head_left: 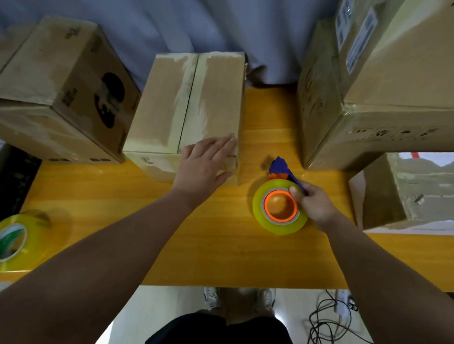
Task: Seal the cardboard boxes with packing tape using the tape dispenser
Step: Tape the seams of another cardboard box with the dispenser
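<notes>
Middle box (187, 103): brown cardboard, flaps closed, dark centre seam, upper centre of frame
Tape dispenser (281, 170): blue and orange, lying flat, right of centre
Tape roll (260, 214): yellowish, on dispenser's orange hub

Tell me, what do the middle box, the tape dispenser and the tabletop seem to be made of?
Middle box: matte brown cardboard, with pale tape along its seam. Tape dispenser: probably hard plastic, smooth blue frame and orange hub. Tape roll: yellowish translucent film. Tabletop: smooth orange-yellow wood grain, possibly laminate.
</notes>
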